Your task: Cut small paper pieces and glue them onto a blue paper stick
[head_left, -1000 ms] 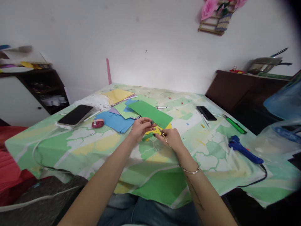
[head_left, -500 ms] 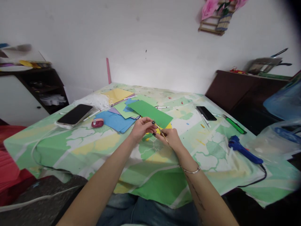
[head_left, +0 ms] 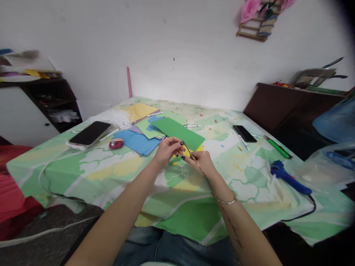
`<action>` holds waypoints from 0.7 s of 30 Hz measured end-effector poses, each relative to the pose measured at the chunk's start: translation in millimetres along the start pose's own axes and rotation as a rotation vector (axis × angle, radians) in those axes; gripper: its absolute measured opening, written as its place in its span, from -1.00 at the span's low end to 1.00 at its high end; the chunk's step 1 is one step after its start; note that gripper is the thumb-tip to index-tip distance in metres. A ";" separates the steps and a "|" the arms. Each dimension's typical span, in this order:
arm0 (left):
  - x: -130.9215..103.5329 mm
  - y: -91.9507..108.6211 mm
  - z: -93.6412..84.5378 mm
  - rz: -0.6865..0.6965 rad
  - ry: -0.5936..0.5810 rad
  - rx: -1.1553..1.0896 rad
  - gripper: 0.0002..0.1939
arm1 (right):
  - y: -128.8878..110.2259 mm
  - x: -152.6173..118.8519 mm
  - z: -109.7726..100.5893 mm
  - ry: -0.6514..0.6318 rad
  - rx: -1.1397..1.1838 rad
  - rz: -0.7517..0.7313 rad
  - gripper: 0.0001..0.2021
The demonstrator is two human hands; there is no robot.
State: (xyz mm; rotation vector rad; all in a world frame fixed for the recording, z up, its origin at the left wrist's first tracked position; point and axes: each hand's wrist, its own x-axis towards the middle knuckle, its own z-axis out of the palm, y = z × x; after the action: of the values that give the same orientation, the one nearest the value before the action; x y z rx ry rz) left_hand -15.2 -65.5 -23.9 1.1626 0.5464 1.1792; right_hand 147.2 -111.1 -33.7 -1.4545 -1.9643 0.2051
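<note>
My right hand is closed on a pair of scissors, whose slim metal blades point up and left toward my other hand. With thumb and fingers pinched together, my left hand is at the blade tips; what it pinches is too small to make out. Just beyond both hands lies a sheet of green paper, with yellow paper partly under it. Blue paper sheets lie to the left of my left hand.
A blue glue gun and a green cutter lie on the right. Phones lie on both sides, a black one and a larger one. A dark red lump sits near the blue paper. White strands lie behind.
The whole view has shifted slightly. Both hands stay close together in nearly the same place, with the scissors still in my right hand.
</note>
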 end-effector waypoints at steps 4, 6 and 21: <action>0.9 -0.9 0.1 -0.016 0.019 -0.021 -0.76 | -0.6 -0.2 0.2 0.001 0.003 -0.001 -0.49; 1.2 -1.8 0.1 -0.019 0.037 -0.014 -0.77 | -1.0 -0.5 0.1 0.005 -0.012 0.006 -0.50; 1.3 -2.1 0.3 0.029 0.025 0.082 -0.81 | -7.6 -2.6 -3.6 -0.008 -0.095 0.051 -0.52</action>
State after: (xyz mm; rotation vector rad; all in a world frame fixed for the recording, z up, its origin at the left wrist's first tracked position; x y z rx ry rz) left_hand -13.6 -64.3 -25.4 1.2305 0.6028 1.2066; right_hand 143.7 -117.1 -28.3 -1.5675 -1.9684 0.1415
